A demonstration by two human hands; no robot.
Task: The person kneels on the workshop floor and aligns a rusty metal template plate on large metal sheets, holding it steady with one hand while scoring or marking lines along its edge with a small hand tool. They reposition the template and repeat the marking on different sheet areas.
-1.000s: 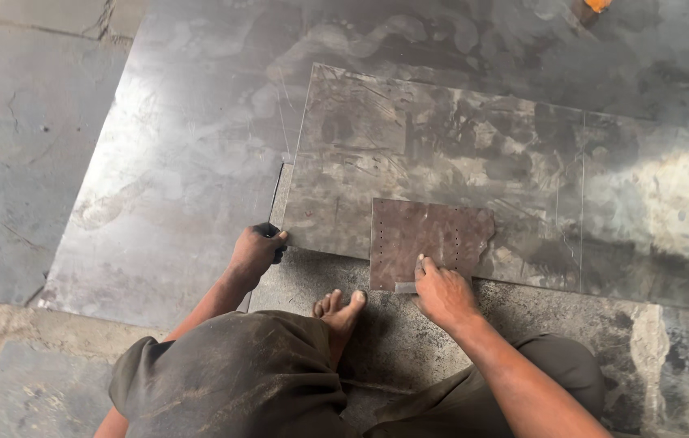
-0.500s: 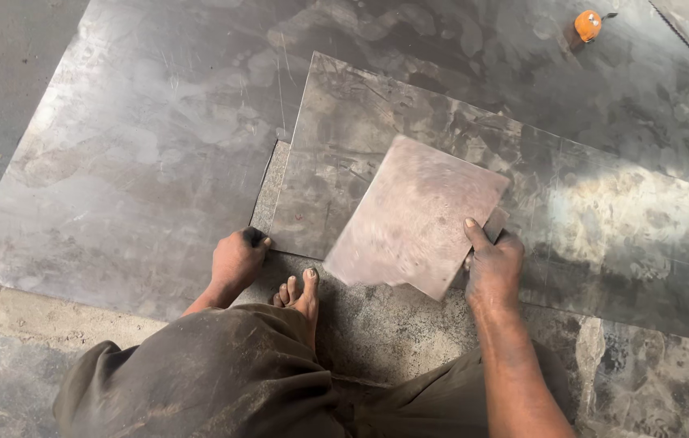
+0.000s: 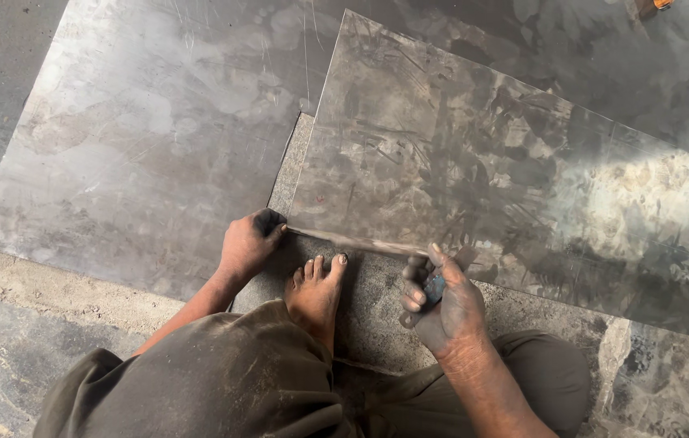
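l hand [image 3: 248, 243]: closed on near-left corner of metal sheet [image 3: 482, 162], edge pinched.
r hand [image 3: 440, 300]: curled round small dark tool [image 3: 433, 285], thumb at sheet's near edge.
sheet: laid over bigger plate [image 3: 158, 146] on floor.
foot [image 3: 316, 288]: btw hands, toes just beside near edge.

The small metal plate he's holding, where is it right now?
In the head view, the small metal plate stands on edge at lower centre, between the left hand and right hand, just beyond the bare foot.
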